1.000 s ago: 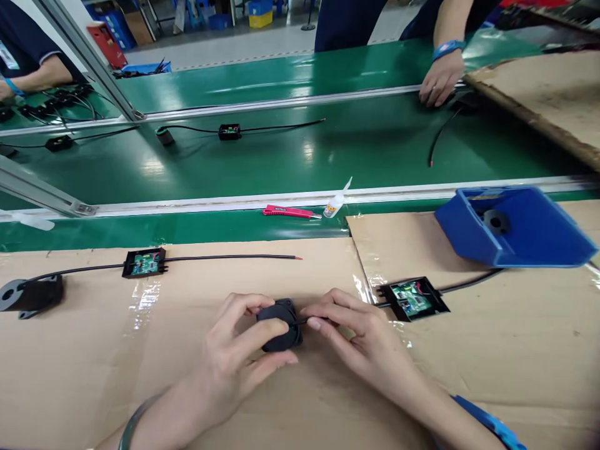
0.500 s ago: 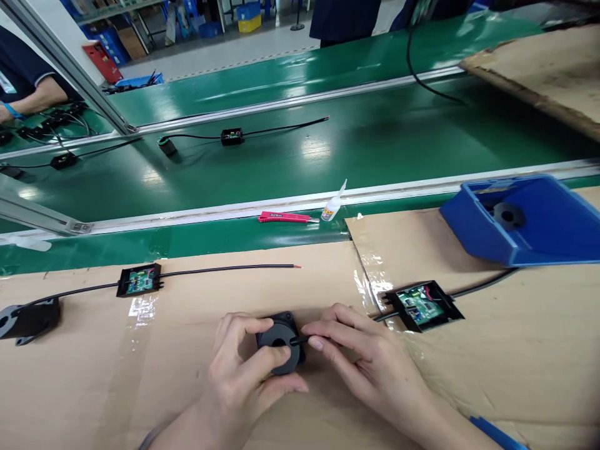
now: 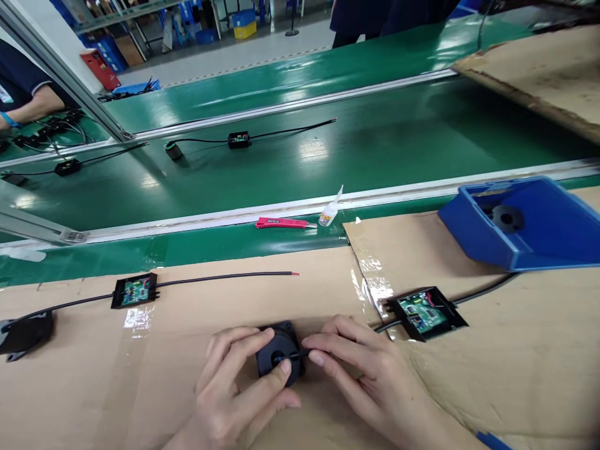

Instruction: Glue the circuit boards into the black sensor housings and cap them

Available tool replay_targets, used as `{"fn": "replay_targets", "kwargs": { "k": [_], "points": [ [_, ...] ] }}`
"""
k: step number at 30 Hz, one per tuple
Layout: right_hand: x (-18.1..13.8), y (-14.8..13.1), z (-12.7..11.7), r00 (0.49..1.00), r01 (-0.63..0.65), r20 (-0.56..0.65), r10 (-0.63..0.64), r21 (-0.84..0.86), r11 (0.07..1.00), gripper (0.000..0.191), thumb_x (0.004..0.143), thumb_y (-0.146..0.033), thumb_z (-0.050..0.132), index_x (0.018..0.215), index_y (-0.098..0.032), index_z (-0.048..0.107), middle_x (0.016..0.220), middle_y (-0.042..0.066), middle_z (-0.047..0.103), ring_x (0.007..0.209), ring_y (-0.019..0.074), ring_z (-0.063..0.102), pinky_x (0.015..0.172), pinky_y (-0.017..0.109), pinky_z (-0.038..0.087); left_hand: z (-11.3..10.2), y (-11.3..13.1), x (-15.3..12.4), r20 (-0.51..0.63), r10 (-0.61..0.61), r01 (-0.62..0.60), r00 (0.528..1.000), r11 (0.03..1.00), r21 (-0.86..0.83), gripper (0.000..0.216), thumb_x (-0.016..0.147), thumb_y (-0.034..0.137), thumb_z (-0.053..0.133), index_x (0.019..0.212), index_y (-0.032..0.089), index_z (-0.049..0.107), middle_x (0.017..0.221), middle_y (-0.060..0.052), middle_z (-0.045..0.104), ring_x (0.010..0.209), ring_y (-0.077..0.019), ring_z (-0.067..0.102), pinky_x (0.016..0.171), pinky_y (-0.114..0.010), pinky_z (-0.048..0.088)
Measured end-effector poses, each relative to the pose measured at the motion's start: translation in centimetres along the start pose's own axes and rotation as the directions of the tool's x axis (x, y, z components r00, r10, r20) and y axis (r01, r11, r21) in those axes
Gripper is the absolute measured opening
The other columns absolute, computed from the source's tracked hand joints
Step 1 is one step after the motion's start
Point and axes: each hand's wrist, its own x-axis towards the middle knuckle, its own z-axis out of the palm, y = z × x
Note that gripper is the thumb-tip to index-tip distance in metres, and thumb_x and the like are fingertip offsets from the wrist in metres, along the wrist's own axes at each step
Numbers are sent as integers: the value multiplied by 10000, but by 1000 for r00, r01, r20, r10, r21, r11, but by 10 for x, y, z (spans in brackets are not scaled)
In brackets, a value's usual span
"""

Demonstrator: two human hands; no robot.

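Note:
My left hand grips a black round part with a square flange, its index finger at the rim and its thumb near the centre opening. A little blue shows in that opening. My right hand pinches a black cable where it enters the part's right side. Past the right hand, a cable leads to an open black box with a green circuit board. Cardboard lies under both hands. The right fingertips partly cover the cable.
A similar board box with cables lies at left. Behind are a red utility knife and a small white bottle. A blue bin stands at right. Cabled units rest on the green belt; a co-worker's arm shows far left.
My left thumb and fingers have shifted slightly on the round part, whose top looks darker now. My right hand keeps its pinch on the cable. The whole view has shifted a little.

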Motion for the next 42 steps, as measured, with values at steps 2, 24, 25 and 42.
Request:
{"fn": "replay_targets", "kwargs": {
  "k": [2, 24, 25, 42],
  "points": [
    [0, 0, 0, 1000, 3, -6, -3, -4, 1000, 229, 915, -140, 510, 995, -203, 715, 768, 42, 638, 683, 145, 618, 600, 245, 518, 2, 1, -1, -12, 8, -7, 1000, 998, 58, 117, 863, 279, 686, 958, 211, 694, 1087, -106, 673, 1005, -256, 576, 756, -400, 533],
    [-15, -18, 1, 945, -206, 270, 183, 58, 977, 200, 945, -342, 509, 1041, -227, 641, 864, 31, 733, 741, 183, 700, 633, 269, 549, 19, -2, -3, 24, -22, 27, 999, 970, -241, 280, 830, 61, 608, 1067, 208, 588, 1162, -156, 569, 1090, -245, 617, 786, -360, 603],
    [-14, -17, 6, 945, -227, 268, 189, 118, 967, 300, 956, -383, 480, 1175, -220, 605, 977, 62, 740, 854, 208, 712, 721, 304, 572, 20, 0, -4, -22, -3, -2, 1000, 979, -204, 297, 826, 50, 605, 1078, 206, 585, 1173, -160, 562, 1112, -253, 607, 800, -378, 605],
    [-19, -7, 24, 949, -308, 176, 260, 359, 881, 543, 950, -490, 437, 1431, -236, 446, 1414, 127, 521, 1293, 262, 509, 1099, 515, 388, 6, 22, 21, 449, -467, 645, 762, 609, -461, 401, 994, 357, 407, 1350, 227, 538, 1261, -98, 612, 1210, -231, 559, 1059, -424, 448]
  ]
}}
